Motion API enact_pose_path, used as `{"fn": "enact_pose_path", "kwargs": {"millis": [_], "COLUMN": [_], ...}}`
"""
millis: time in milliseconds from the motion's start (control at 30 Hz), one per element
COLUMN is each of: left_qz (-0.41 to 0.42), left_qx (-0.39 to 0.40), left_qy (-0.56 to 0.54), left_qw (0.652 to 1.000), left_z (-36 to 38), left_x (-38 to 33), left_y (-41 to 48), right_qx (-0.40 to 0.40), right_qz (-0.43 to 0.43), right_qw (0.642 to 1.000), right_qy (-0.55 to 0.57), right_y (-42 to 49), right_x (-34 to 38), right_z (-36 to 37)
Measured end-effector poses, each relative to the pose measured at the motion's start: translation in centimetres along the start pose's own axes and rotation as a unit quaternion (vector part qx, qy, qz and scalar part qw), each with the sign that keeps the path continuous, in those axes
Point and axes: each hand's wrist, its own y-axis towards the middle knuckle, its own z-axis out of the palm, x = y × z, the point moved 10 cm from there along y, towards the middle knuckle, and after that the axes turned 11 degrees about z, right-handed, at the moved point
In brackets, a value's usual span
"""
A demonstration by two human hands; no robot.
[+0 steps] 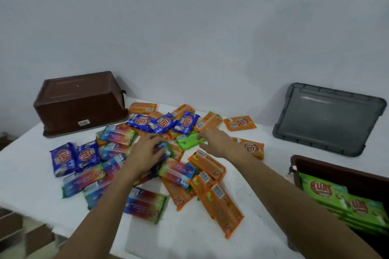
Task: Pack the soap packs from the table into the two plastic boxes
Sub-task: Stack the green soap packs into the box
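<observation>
Several soap packs lie in a heap on the white table [248, 235]: orange packs [219, 206], blue packs [63, 159] and rainbow-coloured packs [145, 205]. My right hand [216, 143] pinches the right end of a bright green pack [187, 142] in the middle of the heap. Just to its left, my left hand [147, 151] curls its fingers over a soap pack with a green edge [167, 150], which is mostly hidden. A brown plastic box [345, 176] at the right edge holds several green packs [328, 192]. A second brown box [80, 101] stands upside down at the back left.
A grey lid [328, 120] leans against the wall at the back right. The wall runs right behind the table. Brown steps or shelves [12, 229] show past the table's left front corner.
</observation>
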Motion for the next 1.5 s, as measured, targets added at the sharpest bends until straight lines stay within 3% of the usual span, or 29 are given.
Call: {"fn": "enact_pose_path", "kwargs": {"millis": [200,400,600,867,1033,1233,1400,1500], "left_qz": [-0.015,-0.012,-0.025,-0.030,-0.036,-0.046,-0.044,-0.039], "left_qx": [0.011,-0.021,-0.015,-0.013,-0.007,0.027,0.047,0.001], "left_qy": [0.032,-0.006,-0.022,-0.039,-0.044,-0.025,0.008,0.027], "left_qw": [0.999,1.000,0.999,0.999,0.998,0.998,0.998,0.999], "left_z": [1.4,2.1,2.3,2.3,2.1,2.1,1.1,0.1], "left_x": [2.5,3.4,3.7,3.6,3.7,4.1,3.2,1.8], "left_y": [-0.5,-1.3,-1.1,-1.3,-1.4,-0.1,2.8,4.9], "right_qx": [0.023,0.035,-0.001,0.013,0.041,0.039,0.026,0.033], "right_qz": [-0.024,-0.034,-0.034,-0.033,-0.022,0.011,0.047,0.059], "right_qw": [0.995,0.990,0.988,0.982,0.991,0.997,0.959,0.925], "right_qy": [-0.097,-0.132,-0.149,-0.187,-0.126,0.068,0.278,0.374], "right_y": [4.3,5.6,6.1,7.0,6.8,5.5,4.5,3.8], "right_x": [1.8,1.6,1.9,1.7,0.7,-1.3,-3.2,-4.5], "right_z": [2.9,4.1,3.8,4.5,4.0,2.2,-0.1,-1.2]}}
